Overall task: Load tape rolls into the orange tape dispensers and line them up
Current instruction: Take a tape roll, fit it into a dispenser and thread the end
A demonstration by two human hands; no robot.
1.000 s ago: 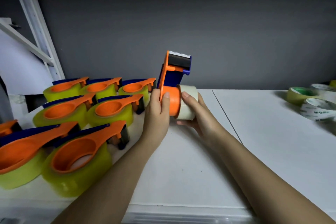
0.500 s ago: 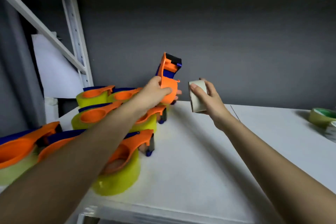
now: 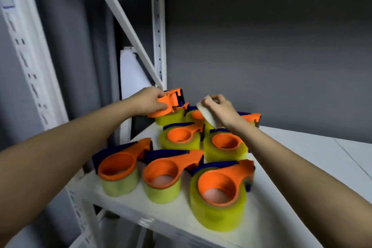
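In the head view, an empty orange plastic tape dispenser with a dark blue cutter head (image 3: pixel 168 103) is gripped by the left hand (image 3: pixel 150 102), whose fingers (image 3: pixel 161 104) are curled round its round hub; it is held at the far left corner of the white shelf (image 3: pixel 302 167), just above a loaded dispenser in the back row (image 3: pixel 171 116). A pale beige roll of tape (image 3: pixel 208 116) is pinched by the right hand (image 3: pixel 220 109), the fingers (image 3: pixel 215 98) closed over its upper edge, and it is held tilted in the air above the back row, near the empty dispenser but apart from it. Below the hands, orange dispensers loaded with yellow-green transparent tape rolls are laid flat in rows on the shelf: three in the near row (image 3: pixel 120 167) (image 3: pixel 163 175) (image 3: pixel 219 189), two in the middle row (image 3: pixel 181 137) (image 3: pixel 225 144), and more behind, partly hidden by the hands, one of them showing past the right wrist (image 3: pixel 250 118). White perforated metal shelving uprights with a diagonal brace (image 3: pixel 159 36) are seen at the left, before a dark grey wall (image 3: pixel 271 46).
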